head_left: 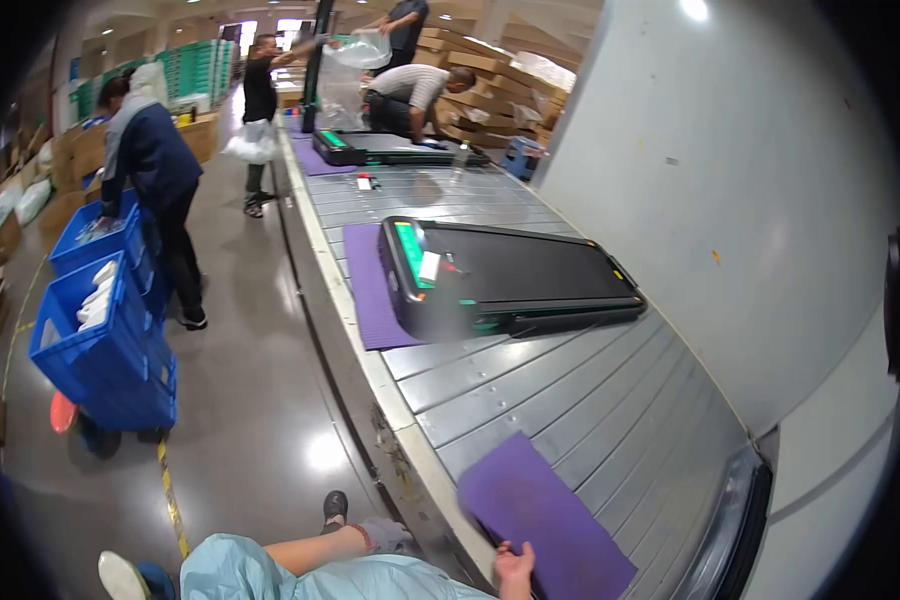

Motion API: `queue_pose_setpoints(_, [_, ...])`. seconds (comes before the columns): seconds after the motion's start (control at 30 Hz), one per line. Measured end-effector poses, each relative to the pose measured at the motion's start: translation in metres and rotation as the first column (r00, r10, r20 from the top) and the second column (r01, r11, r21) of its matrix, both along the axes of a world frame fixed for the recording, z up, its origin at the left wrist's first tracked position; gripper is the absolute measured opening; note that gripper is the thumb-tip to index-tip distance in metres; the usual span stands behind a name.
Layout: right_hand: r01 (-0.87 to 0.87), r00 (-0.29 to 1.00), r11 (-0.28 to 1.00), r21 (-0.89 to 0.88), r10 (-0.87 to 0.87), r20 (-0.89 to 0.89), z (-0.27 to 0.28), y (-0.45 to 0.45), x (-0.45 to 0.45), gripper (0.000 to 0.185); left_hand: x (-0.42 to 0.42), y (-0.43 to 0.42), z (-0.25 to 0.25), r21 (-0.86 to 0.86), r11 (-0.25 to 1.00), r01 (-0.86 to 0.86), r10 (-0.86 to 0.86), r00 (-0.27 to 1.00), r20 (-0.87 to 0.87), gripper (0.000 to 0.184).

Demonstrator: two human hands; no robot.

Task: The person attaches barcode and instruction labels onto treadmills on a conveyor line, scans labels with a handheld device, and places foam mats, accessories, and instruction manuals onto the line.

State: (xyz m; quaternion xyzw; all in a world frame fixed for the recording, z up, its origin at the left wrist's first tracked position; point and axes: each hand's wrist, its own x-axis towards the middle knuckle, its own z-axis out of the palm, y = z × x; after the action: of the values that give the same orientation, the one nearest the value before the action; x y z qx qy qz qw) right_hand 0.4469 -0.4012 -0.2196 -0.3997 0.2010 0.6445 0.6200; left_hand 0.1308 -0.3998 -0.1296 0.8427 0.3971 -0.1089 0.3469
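My right hand is low in the view, at the near edge of a purple mat on the slatted metal conveyor. Its fingers are loosely bent and apart, and nothing shows in them. Whether it touches the mat I cannot tell. My left forearm runs from a light blue sleeve across my body to a greyish patch, where my left hand is unclear and its fingers do not show. Farther along, a black walking-pad treadmill with a green-and-white label lies partly on another purple mat.
Stacked blue crates with white items stand on the floor at left, beside a bending person. Another treadmill lies farther up, with several people around it. Stacked cartons rise behind. A grey wall borders the conveyor's right.
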Motion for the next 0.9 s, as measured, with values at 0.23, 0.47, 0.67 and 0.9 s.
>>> queue_pose_setpoints(0.23, [0.150,0.949,0.982,-0.112,-0.111,0.294,-0.032,0.017,0.084,0.032,-0.036,-0.031,-0.010,-0.068,0.952,-0.298,0.295,0.954,-0.047,0.036])
queue_pose_setpoints(0.47, [-0.100,0.785,0.965,-0.242,0.226,0.576,-0.063,0.023,0.037,0.015,-0.061,-0.010,-0.018,-0.077,0.955,-0.285,0.277,0.955,-0.101,0.040])
queue_pose_setpoints(0.67, [-0.240,-0.113,0.773,-0.588,0.579,0.807,-0.027,0.048,-0.015,0.030,-0.091,0.013,-0.129,-0.122,0.924,-0.363,0.367,0.930,0.014,0.040])
queue_pose_setpoints(0.9, [-0.346,-0.562,0.425,-0.837,0.620,0.547,0.028,0.061,-0.043,0.107,-0.136,0.004,-0.201,-0.440,0.684,-0.581,0.544,0.809,-0.222,0.036])
